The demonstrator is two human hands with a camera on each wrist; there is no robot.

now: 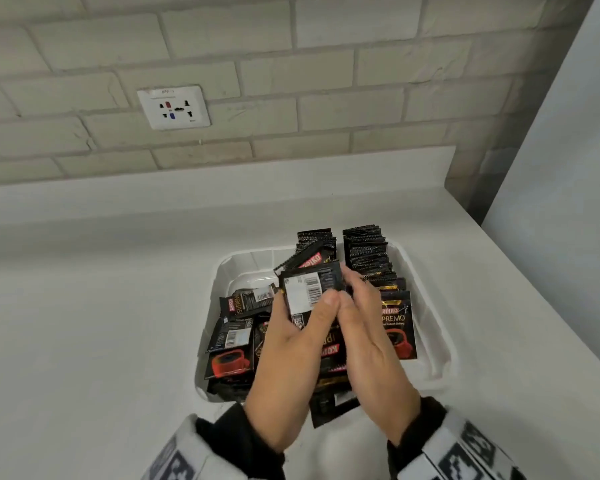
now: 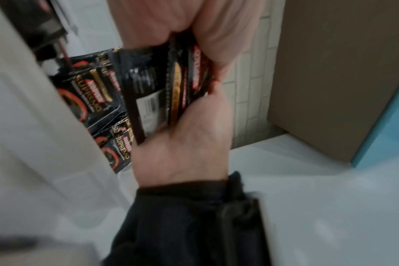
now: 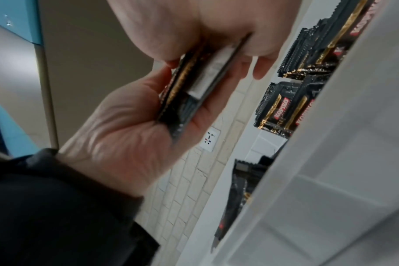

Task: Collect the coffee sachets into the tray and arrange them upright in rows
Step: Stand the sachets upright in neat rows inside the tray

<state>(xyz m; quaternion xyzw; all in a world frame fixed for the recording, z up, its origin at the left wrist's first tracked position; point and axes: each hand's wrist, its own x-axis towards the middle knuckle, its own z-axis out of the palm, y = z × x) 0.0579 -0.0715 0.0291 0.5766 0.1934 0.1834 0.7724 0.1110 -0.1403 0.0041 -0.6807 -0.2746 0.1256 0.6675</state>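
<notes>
Both grips clamp one small sachet stack (image 1: 309, 289): your left hand (image 1: 291, 344) and right hand (image 1: 368, 341) pinch its sides above the tray (image 1: 426, 306). Light, floppy, slick foil; hold edges firmly, else sachets fan.

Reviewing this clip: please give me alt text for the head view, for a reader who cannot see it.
Both hands, left hand and right hand, hold a small stack of sachets above a white tray. Upright rows of sachets fill its right side; loose sachets lie at its left. The tray is on a white counter.
</notes>
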